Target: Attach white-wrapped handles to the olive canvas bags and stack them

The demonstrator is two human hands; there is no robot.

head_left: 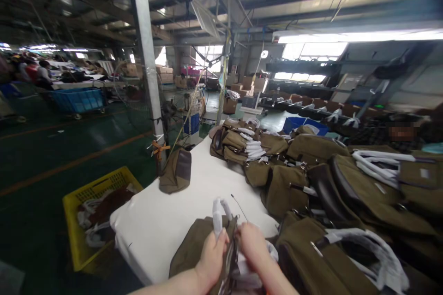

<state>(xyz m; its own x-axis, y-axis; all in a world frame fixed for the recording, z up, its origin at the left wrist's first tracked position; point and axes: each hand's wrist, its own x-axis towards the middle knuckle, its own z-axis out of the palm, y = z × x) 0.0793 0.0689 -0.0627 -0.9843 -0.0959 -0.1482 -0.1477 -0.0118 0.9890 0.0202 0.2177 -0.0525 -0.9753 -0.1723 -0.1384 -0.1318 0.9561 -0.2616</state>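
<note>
An olive-brown canvas handbag (pixel 194 244) stands at the near edge of the white-covered table (pixel 202 179), its raised handle (pixel 218 216) wrapped in white. My left hand (pixel 212 256) is closed on the bag's top edge, with the thumb beside the handle's base. On the other side of the zipper opening, my right hand (pixel 252 244) has its fingers closed at the bag's edge; the fingertips are partly hidden. A thin dark rod or cord (pixel 239 207) sticks out just beyond the right hand, and I cannot tell whether that hand holds it. White wrapping shows beneath my right wrist.
Many similar bags (pixel 287 189) are heaped along the right, several with wrapped handles. Another bag (pixel 176 170) lies at the table's left edge near a metal post (pixel 150 55). A yellow crate (pixel 74 239) stands on the floor at left. A person is at far right.
</note>
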